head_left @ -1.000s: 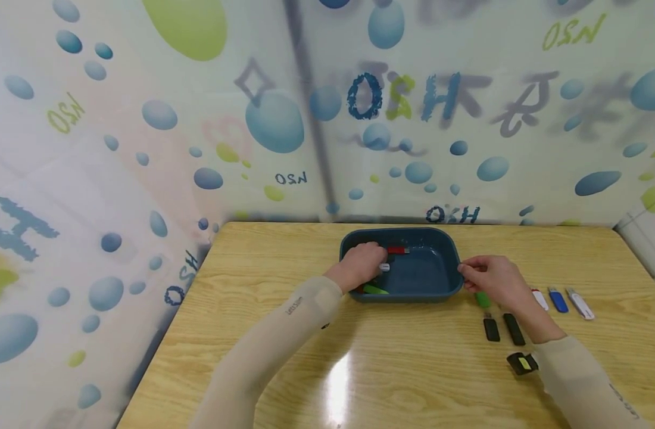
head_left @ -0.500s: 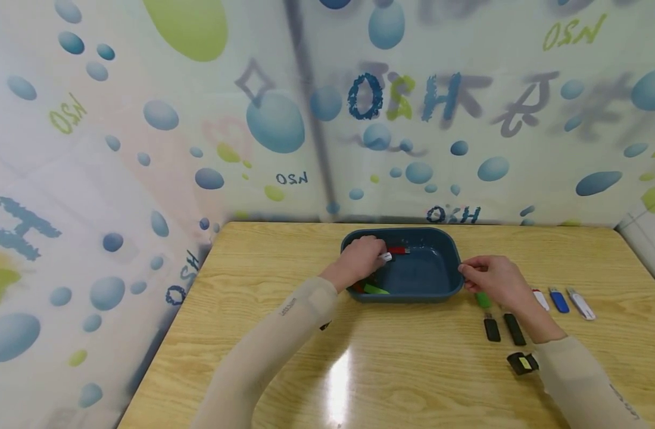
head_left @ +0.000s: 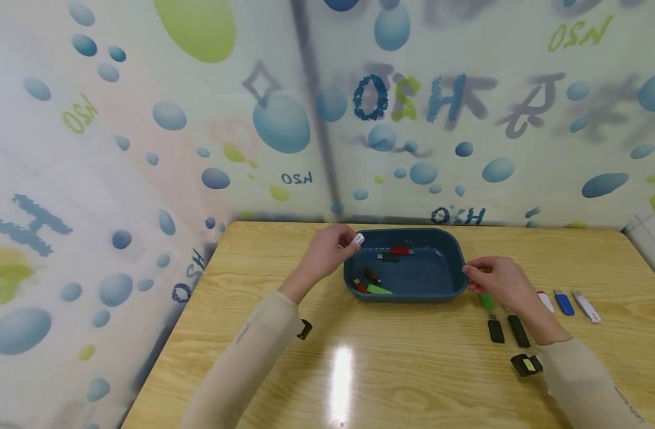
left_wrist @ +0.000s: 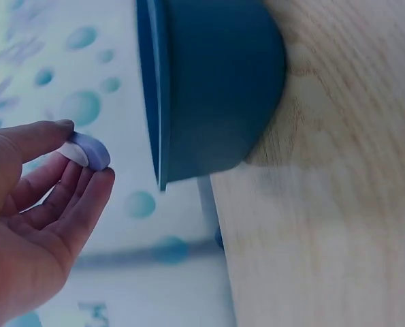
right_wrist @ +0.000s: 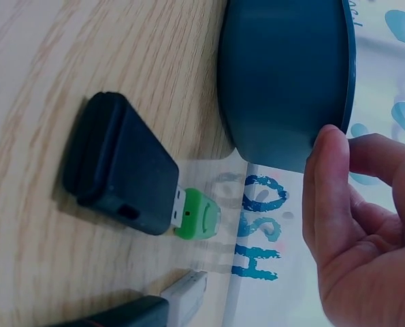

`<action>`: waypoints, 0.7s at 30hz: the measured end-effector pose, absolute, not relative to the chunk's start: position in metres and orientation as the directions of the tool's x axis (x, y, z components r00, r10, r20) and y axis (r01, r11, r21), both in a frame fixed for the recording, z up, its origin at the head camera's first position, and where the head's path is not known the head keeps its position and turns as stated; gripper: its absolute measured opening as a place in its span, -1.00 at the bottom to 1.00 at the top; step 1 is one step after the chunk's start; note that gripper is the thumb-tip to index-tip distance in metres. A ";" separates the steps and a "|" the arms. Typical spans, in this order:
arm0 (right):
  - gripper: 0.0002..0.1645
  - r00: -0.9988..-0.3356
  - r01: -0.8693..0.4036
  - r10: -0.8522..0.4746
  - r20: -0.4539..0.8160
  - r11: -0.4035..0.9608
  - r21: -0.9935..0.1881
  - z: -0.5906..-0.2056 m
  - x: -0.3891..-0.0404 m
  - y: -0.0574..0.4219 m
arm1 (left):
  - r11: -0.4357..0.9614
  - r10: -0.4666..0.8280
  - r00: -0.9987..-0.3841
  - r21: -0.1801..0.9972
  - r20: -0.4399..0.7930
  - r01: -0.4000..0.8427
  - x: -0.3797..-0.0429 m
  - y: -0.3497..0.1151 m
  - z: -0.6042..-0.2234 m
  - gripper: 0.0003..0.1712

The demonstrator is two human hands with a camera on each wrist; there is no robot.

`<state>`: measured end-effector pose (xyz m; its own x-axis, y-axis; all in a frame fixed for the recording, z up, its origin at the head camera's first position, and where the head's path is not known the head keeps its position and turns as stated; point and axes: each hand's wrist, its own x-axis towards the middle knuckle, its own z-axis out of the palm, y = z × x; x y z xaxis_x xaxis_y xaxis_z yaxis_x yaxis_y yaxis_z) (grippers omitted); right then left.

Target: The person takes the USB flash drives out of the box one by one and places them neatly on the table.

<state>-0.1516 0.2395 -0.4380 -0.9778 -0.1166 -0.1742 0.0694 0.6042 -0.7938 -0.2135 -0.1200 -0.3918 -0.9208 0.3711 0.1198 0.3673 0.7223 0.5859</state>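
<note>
My left hand (head_left: 327, 251) pinches a white USB stick (head_left: 358, 239) between thumb and fingers, up at the left rim of a dark blue plastic bin (head_left: 421, 280). In the left wrist view the stick (left_wrist: 86, 151) shows its rounded white end, beside the bin's outer wall (left_wrist: 216, 75). My right hand (head_left: 500, 280) grips the bin's right rim with thumb and forefinger. Inside the bin lie a red USB stick (head_left: 401, 251), a black one (head_left: 388, 257), a dark brown one (head_left: 371, 275), a small red one (head_left: 360, 286) and a flat green one (head_left: 379, 289).
Right of the bin, several USB sticks lie on the wooden table (head_left: 413, 369): a green one (head_left: 487, 300), black ones (head_left: 496, 329), a blue one (head_left: 564, 302) and a white one (head_left: 587, 307). A patterned curtain (head_left: 284, 196) stands behind the table.
My left hand has come up out of the bin and moved left, lifting the white USB stick. My right hand stays at the rim.
</note>
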 end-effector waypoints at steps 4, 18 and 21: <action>-0.44 -0.977 0.071 -0.117 -0.176 0.604 -0.794 -0.439 -0.151 0.240 | 0.670 0.281 -0.954 0.691 0.100 0.270 -0.201 -0.144 -0.397 -0.85; -0.42 -0.971 0.097 -0.121 -0.204 0.582 -0.807 -0.440 -0.153 0.241 | 0.741 0.216 -0.976 0.651 0.002 0.165 -0.169 -0.192 -0.411 -0.83; -0.43 -0.972 0.097 -0.120 -0.202 0.578 -0.811 -0.440 -0.154 0.241 | 0.741 0.200 -0.980 0.658 -0.019 0.139 -0.162 -0.196 -0.417 -0.84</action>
<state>-0.1541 0.2407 -0.4402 -0.9719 -0.1205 -0.2020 0.0969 0.5776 -0.8105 -0.1621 -0.1958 -0.4167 -0.9796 0.1999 -0.0187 0.1386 0.7406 0.6576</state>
